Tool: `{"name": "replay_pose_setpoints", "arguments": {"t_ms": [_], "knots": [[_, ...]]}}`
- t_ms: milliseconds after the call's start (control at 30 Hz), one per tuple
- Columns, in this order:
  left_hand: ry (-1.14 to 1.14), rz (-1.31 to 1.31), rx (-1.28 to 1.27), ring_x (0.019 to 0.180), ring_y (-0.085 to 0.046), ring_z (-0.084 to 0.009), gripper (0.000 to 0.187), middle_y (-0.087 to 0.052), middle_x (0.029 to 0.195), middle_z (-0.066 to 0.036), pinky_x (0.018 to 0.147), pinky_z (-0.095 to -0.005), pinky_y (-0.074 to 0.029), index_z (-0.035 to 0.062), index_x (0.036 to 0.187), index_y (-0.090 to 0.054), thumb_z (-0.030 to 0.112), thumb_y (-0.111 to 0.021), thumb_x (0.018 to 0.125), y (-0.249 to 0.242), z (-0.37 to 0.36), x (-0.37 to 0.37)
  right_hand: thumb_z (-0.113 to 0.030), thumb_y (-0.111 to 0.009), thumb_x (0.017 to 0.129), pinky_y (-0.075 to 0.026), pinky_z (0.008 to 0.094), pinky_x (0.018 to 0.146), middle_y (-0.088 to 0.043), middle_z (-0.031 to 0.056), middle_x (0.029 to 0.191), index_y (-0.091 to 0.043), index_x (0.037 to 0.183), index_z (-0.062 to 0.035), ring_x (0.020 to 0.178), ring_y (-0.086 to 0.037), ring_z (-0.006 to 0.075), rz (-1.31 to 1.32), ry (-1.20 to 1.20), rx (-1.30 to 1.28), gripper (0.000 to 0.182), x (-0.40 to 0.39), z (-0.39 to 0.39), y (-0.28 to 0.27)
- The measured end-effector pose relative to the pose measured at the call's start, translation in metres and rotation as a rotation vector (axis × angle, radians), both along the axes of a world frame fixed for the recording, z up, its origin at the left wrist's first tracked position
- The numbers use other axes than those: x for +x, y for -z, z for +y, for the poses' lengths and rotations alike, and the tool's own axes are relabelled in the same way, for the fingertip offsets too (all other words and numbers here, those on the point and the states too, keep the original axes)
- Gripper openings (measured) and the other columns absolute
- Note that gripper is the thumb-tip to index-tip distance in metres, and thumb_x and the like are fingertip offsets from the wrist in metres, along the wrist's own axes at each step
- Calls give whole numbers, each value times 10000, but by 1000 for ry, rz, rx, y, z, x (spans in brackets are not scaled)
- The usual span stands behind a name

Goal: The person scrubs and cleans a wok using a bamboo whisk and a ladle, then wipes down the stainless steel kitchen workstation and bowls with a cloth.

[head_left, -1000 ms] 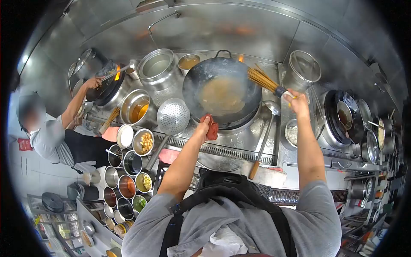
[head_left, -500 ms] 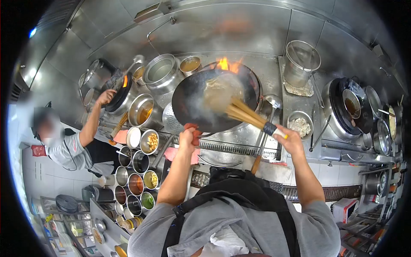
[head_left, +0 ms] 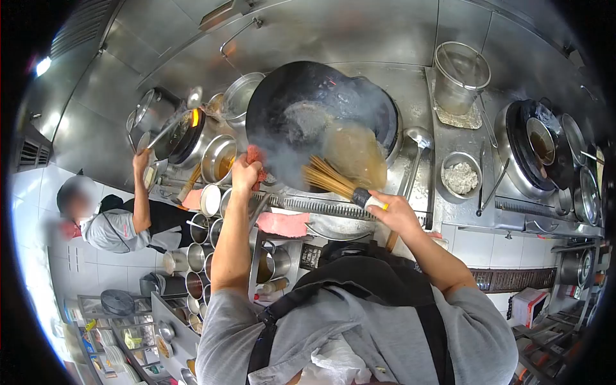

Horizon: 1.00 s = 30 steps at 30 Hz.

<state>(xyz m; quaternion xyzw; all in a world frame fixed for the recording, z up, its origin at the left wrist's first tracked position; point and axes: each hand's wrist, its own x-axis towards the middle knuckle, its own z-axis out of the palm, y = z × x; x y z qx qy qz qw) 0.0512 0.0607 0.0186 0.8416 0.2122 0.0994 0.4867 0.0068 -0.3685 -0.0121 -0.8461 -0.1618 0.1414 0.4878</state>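
Note:
My left hand (head_left: 245, 174) is closed around a red cloth (head_left: 255, 159) at the near left rim of a big black wok (head_left: 273, 119). Cloudy brownish liquid (head_left: 354, 154) pools on the wok's right side, and steam drifts over the left. In my right hand (head_left: 394, 213) is the dark-banded handle of a bamboo wok brush (head_left: 330, 179). Its splayed bristles point left, low over the wok's near side beside the liquid. A ladle (head_left: 418, 138) lies on the steel counter right of the wok.
A co-worker (head_left: 122, 221) at the left reaches over another wok (head_left: 176, 138) with a long-handled ladle. A strainer on a pot (head_left: 462, 70) and a bowl of white food (head_left: 461, 178) stand to the right. A pink cloth (head_left: 282, 224) lies at the stove's front edge.
The wok has shifted and tilted, and its liquid has run to the right side. My left hand moved left; the brush swept down and left. Flames behind the wok are out of sight.

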Motion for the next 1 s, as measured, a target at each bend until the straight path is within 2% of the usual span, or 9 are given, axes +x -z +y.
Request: {"name": "replay_pose_setpoints", "arguments": {"t_ms": [200,267,367,400,600,633,733,967,1000], "knots": [[-29,49,166,575,-660,-255,243,-656,656,-145,540,-380,-510,-40,916,-599,80,-563,707,-41,-50,-22,-348,-661,784,-432,376,957,-629,208,1153,-579,1280,-149,1087,-594,348,143,-51,-120,540,19,10,-9],[82,-201,456,528,-659,-269,244,-660,658,-156,517,-373,-519,-29,928,-596,86,-560,716,-29,-50,-33,-344,-664,780,-436,368,953,-638,208,1137,-585,1274,-151,1079,-601,342,189,-34,-89,536,23,10,2],[9,-296,383,530,-661,-259,273,-647,646,-162,509,-364,-517,-26,964,-592,63,-562,707,-4,-65,-56,-331,-679,769,-447,344,933,-651,211,1107,-600,1262,-157,1060,-617,324,271,7,-32,529,26,11,2],[-75,-302,98,585,-676,-268,316,-636,634,-147,569,-371,-528,-26,999,-590,48,-573,692,-24,-98,-69,-324,-683,766,-452,342,926,-654,206,1103,-602,1258,-156,1048,-624,315,276,-1,-13,526,26,12,0],[-34,-658,420,536,-631,-183,331,-641,705,-121,461,-306,-505,-29,1027,-578,-14,-565,697,-6,-109,-78,-322,-705,758,-460,343,913,-668,186,1085,-604,1253,-148,1015,-642,297,216,-28,-38,534,43,-16,31],[-139,-503,32,528,-617,-170,319,-630,696,-108,435,-286,-485,-35,1029,-567,-26,-554,710,-2,-110,-77,-320,-707,760,-459,341,915,-667,182,1094,-599,1257,-140,1019,-641,296,229,-31,-115,540,51,-32,43],[-141,-344,-55,485,-585,-156,252,-614,685,-104,400,-274,-461,-33,986,-554,-24,-539,734,-15,-103,-65,-258,-697,791,-489,305,831,-691,163,1029,-606,1253,-139,905,-667,234,-68,147,-204,486,58,-84,57],[-350,-134,-377,530,-575,-167,274,-585,646,-82,348,-278,-370,-42,955,-608,-40,-484,710,56,-95,-24,-221,-633,849,-445,371,937,-614,245,1176,-515,1320,-30,1121,-599,316,91,773,14,521,-20,-115,59],[-346,-108,-431,543,-584,-170,263,-589,662,-81,341,-279,-363,-28,947,-611,-24,-479,720,66,-99,-21,-191,-634,850,-429,385,959,-578,263,1218,-475,1354,-40,1151,-567,345,-91,756,-3,550,-40,-110,80]]}}
